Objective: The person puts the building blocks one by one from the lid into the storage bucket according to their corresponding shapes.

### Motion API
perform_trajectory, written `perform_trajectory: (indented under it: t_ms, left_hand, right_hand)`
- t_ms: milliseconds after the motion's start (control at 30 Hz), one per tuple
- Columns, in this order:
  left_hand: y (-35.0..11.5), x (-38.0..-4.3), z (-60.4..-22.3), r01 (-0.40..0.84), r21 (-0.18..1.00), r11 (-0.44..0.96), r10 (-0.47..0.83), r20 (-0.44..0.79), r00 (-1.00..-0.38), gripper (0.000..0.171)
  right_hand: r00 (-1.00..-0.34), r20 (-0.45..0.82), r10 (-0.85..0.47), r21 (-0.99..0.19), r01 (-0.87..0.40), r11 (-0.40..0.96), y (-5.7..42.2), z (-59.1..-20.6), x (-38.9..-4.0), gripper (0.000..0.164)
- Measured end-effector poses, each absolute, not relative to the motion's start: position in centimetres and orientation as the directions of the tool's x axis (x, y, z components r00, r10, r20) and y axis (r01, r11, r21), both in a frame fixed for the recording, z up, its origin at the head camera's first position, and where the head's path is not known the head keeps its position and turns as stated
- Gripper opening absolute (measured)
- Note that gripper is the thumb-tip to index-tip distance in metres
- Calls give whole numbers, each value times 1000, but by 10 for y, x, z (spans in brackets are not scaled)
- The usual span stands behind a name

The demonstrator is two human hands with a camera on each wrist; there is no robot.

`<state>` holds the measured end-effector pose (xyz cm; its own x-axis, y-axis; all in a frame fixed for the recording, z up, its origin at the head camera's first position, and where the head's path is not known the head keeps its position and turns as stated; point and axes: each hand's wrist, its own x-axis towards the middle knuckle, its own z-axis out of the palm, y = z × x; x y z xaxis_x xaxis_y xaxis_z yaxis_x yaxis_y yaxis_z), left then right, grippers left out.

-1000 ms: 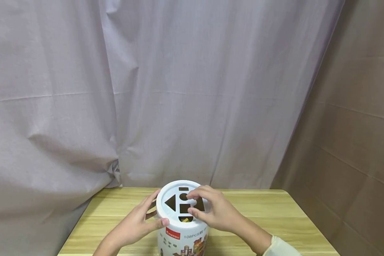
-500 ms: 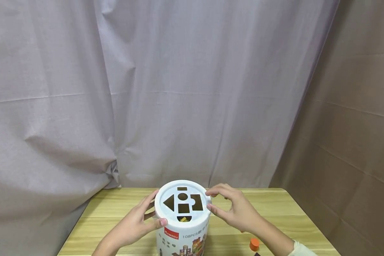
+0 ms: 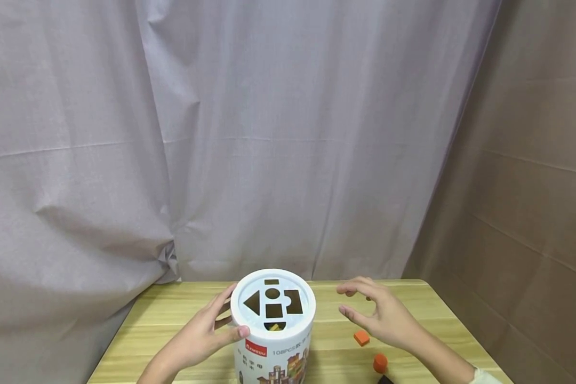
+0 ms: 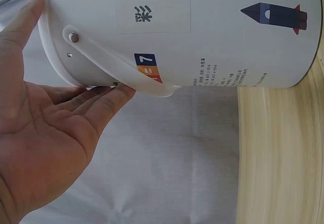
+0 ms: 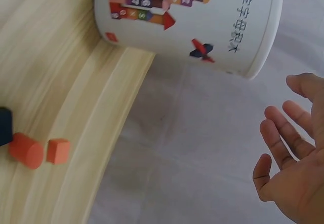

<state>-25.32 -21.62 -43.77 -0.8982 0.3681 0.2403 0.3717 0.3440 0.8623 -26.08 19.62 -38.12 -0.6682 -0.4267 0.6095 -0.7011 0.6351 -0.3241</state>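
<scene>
A white bucket [image 3: 272, 354] with a printed block castle stands upright on the table. Its white lid [image 3: 279, 322] has several shaped cut-outs, and something yellow shows through the front one. My left hand [image 3: 199, 335] rests against the bucket's left side, thumb at the lid's rim, fingers fairly straight. In the left wrist view those fingertips touch near the bucket's white handle [image 4: 116, 69]. To the right of the bucket my right hand [image 3: 384, 314] hovers with relaxed fingers and holds nothing. Below it lie an orange rectangular block [image 3: 362, 337] and an orange cylinder [image 3: 380, 364].
A dark block [image 3: 385, 380] lies at the bottom edge of the head view, partly cut off. The wooden table [image 3: 173, 309] ends at a grey curtain [image 3: 269, 160] behind, and a brownish curtain [image 3: 523, 213] hangs on the right.
My right hand has drawn back from above the lid to the right, away from the bucket. The orange blocks have come into sight. My left hand stays at the bucket.
</scene>
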Motion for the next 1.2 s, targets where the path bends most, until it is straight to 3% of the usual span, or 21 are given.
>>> perform_trajectory:
  t_ms: [267, 567, 1033, 1200]
  left_hand:
    - [-217, -256, -438, 379, 859, 345, 364, 250, -897, 101]
    - [-218, -254, -438, 376, 858, 350, 357, 249, -900, 100]
    - [-217, -253, -441, 360, 863, 354, 353, 233, -906, 101]
    - [-217, -254, -440, 363, 866, 345, 359, 235, -903, 100]
  right_hand:
    - [-669, 613, -421, -291, -686, 666, 216, -394, -263, 39]
    - [-592, 666, -454, -152, -704, 694, 243, -424, -272, 46]
    - [-624, 624, -470, -158, -690, 706, 277, -477, -269, 46]
    - [-729, 501, -468, -199, -622, 757, 290, -492, -264, 36]
